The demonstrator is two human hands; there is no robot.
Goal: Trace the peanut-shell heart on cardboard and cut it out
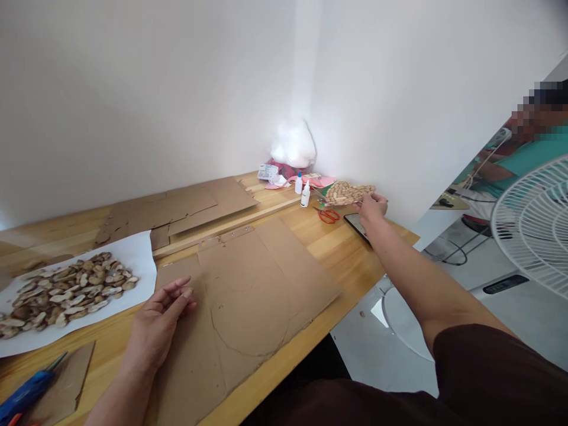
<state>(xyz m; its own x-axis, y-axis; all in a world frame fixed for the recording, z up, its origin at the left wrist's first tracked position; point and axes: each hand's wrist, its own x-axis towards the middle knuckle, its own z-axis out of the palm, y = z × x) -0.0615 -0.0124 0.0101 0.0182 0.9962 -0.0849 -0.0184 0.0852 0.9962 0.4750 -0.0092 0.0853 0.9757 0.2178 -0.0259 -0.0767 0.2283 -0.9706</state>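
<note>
My right hand [373, 208] reaches to the back right of the table and grips the edge of a flat piece covered with what look like peanut shells [348, 193]. My left hand [162, 316] hovers over or rests on the left part of a brown cardboard sheet [248, 290]; its fingers are loosely curled, thumb against them, and nothing shows in them. A curved line is marked on that sheet. Close to my right hand lie a dark-edged phone or tablet [356, 226] and red-handled scissors [328, 215].
Brown-and-white shell pieces [75, 290] cover a white paper [144, 254] at left. Nearby lies a blue glue gun [26, 395]. Two white bottles [305, 194] and a white plastic bag [293, 145] stand at the back. A fan [536, 219] and another person [532, 151] are at right.
</note>
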